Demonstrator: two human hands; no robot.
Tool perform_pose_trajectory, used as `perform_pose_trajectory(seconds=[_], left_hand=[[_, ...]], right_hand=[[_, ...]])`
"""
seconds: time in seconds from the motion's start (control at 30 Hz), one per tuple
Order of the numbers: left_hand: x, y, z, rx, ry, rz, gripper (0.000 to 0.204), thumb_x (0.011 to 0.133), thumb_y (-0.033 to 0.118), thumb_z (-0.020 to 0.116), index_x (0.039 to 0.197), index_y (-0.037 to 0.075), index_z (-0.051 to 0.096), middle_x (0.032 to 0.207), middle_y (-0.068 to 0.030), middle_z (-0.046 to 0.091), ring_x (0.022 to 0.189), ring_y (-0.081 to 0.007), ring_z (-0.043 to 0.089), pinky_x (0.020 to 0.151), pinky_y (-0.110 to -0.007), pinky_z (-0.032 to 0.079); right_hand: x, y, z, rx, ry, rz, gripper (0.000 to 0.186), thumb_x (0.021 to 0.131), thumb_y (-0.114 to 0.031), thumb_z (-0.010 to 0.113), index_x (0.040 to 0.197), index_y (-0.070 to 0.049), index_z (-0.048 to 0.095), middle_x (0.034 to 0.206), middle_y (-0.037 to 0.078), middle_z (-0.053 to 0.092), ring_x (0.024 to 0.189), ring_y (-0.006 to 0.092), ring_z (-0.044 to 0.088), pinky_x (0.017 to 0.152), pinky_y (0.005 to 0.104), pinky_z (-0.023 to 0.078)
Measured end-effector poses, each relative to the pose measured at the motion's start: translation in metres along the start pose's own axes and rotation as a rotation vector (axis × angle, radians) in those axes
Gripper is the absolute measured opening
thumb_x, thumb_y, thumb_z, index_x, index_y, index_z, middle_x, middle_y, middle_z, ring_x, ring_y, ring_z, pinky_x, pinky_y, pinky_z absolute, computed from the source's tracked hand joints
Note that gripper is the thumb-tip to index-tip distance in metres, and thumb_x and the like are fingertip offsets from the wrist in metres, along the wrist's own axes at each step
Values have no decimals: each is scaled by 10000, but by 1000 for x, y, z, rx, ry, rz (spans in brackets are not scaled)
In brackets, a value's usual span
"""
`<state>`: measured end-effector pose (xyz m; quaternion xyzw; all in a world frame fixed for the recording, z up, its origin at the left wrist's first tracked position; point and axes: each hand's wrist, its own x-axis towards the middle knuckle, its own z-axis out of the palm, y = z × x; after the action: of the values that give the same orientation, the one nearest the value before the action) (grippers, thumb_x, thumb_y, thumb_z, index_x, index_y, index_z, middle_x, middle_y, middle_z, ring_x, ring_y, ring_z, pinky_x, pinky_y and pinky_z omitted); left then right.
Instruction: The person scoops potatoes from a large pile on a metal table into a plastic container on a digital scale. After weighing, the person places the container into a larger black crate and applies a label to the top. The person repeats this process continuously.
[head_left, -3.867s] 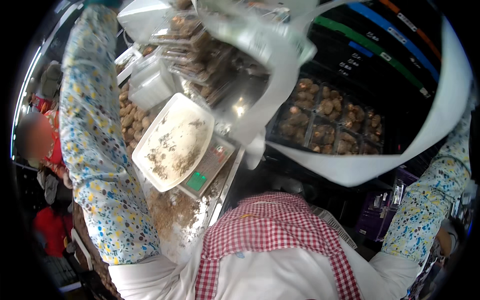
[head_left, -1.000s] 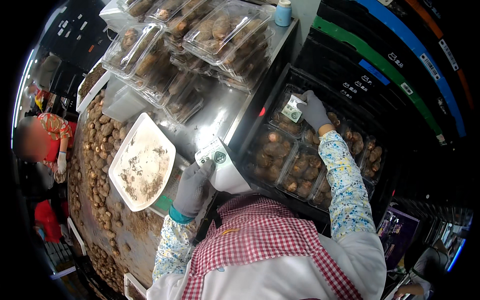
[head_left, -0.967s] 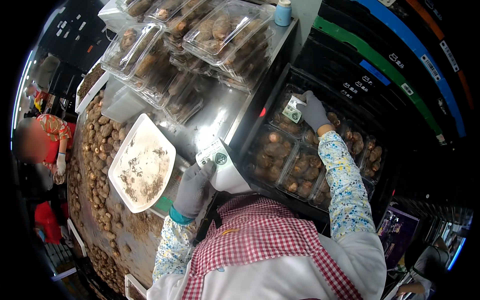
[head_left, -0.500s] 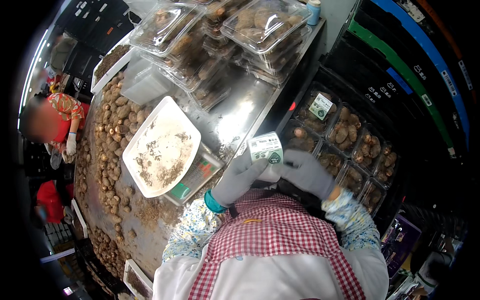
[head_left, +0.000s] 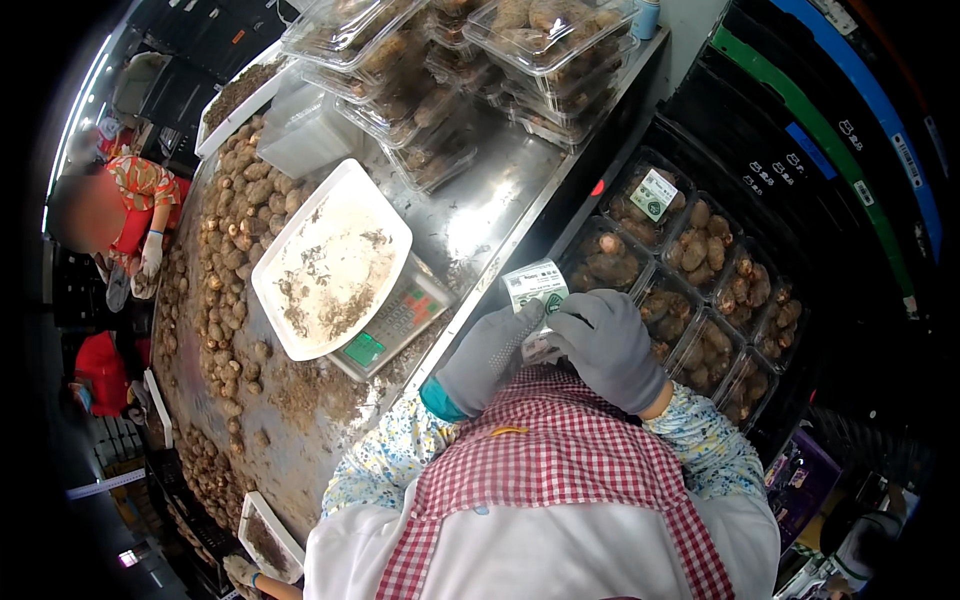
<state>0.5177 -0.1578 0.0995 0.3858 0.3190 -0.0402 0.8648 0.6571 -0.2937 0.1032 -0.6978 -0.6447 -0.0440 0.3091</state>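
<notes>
In front of my apron I hold a small stack or strip of white-and-green printed labels (head_left: 537, 284). My left hand (head_left: 488, 358), in a grey glove, is closed on its left side with the thumb over the front. My right hand (head_left: 612, 352), also gloved, has its fingers curled and pinched at the right edge of the labels; the fingertips are partly hidden. Right beside it, clear plastic boxes of taro (head_left: 705, 245) sit in a black crate. One far box bears a white-and-green label (head_left: 653, 195) on its lid.
On the metal table (head_left: 480, 215) to my left, a white scoop-shaped tray (head_left: 335, 260) with dirt rests on a scale (head_left: 400, 315). Loose taro (head_left: 235, 230) lies beyond it. Filled boxes (head_left: 550, 50) are stacked at the back. A co-worker (head_left: 140, 200) works far left; another gloved hand (head_left: 240, 570) shows lower left.
My right hand has drawn in over the labels, its fingers now curled at their edge. The view has shifted slightly. Another person's gloved hand has come in at the lower left.
</notes>
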Motion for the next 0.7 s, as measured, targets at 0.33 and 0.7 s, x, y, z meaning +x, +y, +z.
perform_pose_trajectory(seconds=[0.33,0.7], left_hand=[[5,-16,-9,74,56,-75,385,1047,307,493,1187,-37,595,1074,-104,672,947,-137,644,813,-276,522],[-7,-1,-3,9,78,-209,350,1047,282,483,1197,-19,581,1036,-89,643,939,-139,620,793,-293,514]], right_hand=[[-16,3,7,131,-54,63,172,775,-120,696,933,-91,635,1016,50,596,957,258,571,837,393,457],[-21,-2,16,87,-149,33,210,770,-120,722,965,-91,650,1037,57,603,974,266,571,860,394,459]])
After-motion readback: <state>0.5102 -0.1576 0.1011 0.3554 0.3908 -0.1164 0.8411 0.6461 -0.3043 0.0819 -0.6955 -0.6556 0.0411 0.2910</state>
